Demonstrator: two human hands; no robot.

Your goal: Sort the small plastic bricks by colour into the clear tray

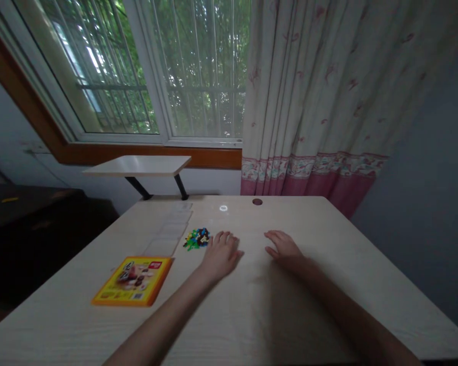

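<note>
My left hand (223,254) rests palm down over the pale table, fingers spread and pointing away from me. Just left of its fingertips lies a pile of small coloured pieces (197,239) in green, blue, yellow, white and dark brown. They are too small to tell their kind. My right hand (284,245) is apart from the left, turned inward with its thumb and fingers separated and nothing visible between them. Left of the pile are clear plastic trays (168,231), hard to make out against the tabletop. A flat yellow box (133,281) with printed pictures lies nearer me.
The wooden table (229,325) stands against the window wall. A small raised shelf (141,165) on black legs is at its back left. A white ring (223,208) and a round cable hole (257,202) are near the back edge. A curtain (309,101) hangs behind.
</note>
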